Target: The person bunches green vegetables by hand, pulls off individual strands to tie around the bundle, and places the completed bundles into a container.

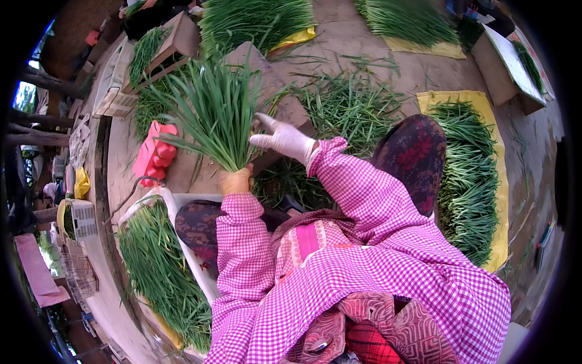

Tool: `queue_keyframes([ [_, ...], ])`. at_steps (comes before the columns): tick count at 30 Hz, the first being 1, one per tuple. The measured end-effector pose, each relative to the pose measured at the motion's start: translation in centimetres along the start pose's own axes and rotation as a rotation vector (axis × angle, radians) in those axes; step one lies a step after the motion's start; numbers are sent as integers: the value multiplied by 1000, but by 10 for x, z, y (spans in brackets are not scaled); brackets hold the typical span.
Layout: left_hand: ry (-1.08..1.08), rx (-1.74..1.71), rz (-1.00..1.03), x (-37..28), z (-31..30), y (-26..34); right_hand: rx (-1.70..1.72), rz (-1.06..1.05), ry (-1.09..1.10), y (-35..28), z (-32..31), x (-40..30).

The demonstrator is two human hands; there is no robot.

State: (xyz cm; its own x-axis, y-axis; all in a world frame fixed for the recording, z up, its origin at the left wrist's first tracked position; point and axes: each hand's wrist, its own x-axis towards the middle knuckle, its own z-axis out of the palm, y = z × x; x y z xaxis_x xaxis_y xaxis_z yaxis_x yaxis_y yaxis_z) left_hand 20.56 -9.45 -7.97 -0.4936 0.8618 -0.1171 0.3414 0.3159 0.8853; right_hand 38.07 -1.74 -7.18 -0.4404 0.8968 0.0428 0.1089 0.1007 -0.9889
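My left hand [236,179], in a tan glove, is closed round the base of a bunch of long green leaves, like garlic chives [218,113], which fan out upward and away from me. My right hand [284,139], in a white glove, is just right of the bunch with thumb and fingers apart and nothing held. Beneath and behind the bunch stands a low wooden bench or board [286,102]. Loose green leaves [354,104] lie scattered on the floor to its right.
Leaves in neat rows [468,182] lie on a yellow sheet [500,218] at right. More leaves [159,268] fill a white container at lower left. A red plastic object [155,152], white crates [113,86] and wooden stands [182,38] are at left. Large leaf piles [259,22] lie ahead; people are partly visible.
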Motion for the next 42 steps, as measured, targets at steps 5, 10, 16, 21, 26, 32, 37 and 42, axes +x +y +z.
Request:
queue_keyframes([
  [5,-91,990,128,-23,14,85,622,190,-57,-22,29,-19],
  [10,-8,1275,378,-35,47,56,1211,314,153,-4,28,-13],
  [16,-362,553,563,-45,40,53,1401,493,120,19,-1,-8],
  [21,-399,-604,-6,-17,10,36,1305,362,-16,-1,1,-13],
  [26,-652,-1115,-323,-28,25,8,1089,237,-122,-6,26,-14],
  [32,-744,-943,-476,-49,3,27,452,91,-313,-13,1,-16],
  [37,-703,-964,-517,-49,-11,12,264,97,-482,1,-1,-11],
  [42,-573,-964,-435,-44,-12,-1,-248,152,-374,-17,-30,-4],
])
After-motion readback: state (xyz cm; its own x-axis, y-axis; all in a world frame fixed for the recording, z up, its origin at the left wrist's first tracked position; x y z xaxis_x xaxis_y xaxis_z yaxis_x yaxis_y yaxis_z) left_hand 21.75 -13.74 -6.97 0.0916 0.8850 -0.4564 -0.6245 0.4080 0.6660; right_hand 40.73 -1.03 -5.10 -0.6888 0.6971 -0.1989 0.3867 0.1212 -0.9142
